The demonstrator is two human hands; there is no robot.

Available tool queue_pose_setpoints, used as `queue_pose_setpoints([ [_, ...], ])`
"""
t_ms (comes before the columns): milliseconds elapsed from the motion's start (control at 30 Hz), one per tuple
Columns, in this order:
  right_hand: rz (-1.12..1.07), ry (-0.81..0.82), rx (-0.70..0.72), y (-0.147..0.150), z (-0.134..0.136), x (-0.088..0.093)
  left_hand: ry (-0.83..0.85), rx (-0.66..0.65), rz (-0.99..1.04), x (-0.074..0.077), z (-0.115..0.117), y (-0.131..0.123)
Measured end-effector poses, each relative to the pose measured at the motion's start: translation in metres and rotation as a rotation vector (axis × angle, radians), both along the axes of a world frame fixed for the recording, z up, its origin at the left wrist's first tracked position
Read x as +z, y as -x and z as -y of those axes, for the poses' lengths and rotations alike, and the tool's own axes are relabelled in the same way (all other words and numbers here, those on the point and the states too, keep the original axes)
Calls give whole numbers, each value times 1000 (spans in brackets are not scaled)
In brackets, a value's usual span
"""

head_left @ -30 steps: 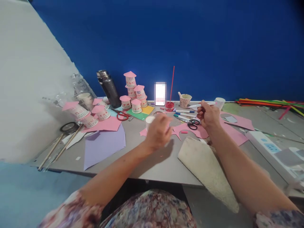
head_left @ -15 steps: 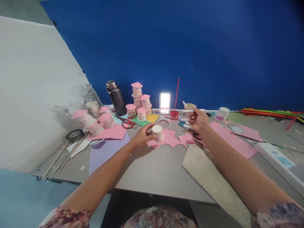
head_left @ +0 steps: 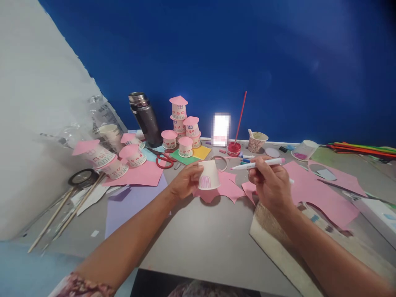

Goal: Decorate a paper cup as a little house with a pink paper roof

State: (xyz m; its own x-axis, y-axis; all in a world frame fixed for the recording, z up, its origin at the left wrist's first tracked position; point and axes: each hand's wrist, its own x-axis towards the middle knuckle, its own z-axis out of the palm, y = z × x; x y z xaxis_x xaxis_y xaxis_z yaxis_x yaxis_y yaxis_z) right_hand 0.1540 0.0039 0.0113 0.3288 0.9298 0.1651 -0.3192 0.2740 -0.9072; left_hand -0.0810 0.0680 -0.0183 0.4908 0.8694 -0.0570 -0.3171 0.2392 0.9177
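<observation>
White, pink-ended plastic marker (head_left: 245, 166) gripped in right hand (head_left: 270, 181), near-horizontal, tip left, closer now to white tapered paper cup (head_left: 210, 171) pinched by left hand (head_left: 185, 180), narrow end up, axis roughly upright, pink scribble (head_left: 205, 182) newly showing; jagged pink paper (head_left: 229, 189) just behind.

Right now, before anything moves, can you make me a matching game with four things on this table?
Things:
1. Nearest white cup
2. Pink-tipped marker
3. Scissors
4. Flask

Clues:
A. red handles
B. in the right hand
C. dark body, silvery top
D. in the left hand

Right pairs: 1-D, 2-B, 3-A, 4-C.
</observation>
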Motion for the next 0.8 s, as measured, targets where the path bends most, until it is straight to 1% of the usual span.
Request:
queue_pose_setpoints([
  [67,144,-52,-15,-3,6,-2,120,-94,130,-7,7,-1],
  [133,307,-68,3,-4,12,-4,212,-180,229,-12,14,-2],
  [200,484,-95,9,-3,17,-5,257,-204,282,-16,19,-3],
  [333,786,-249,-71,2,25,-1,296,-233,256,-19,22,-6],
  [433,929,-354,-140,5,27,5,302,-233,217,-18,22,-7],
  [500,972,-394,-154,6,27,6,305,-223,198,-17,22,-8],
  [567,976,-408,-133,5,27,5,308,-212,180,-16,22,-8],
  [667,917,-403,-106,1,24,0,317,-213,160,-15,22,-7],
  [800,848,-377,-138,-2,22,-5,349,-236,159,-15,24,-6],
])
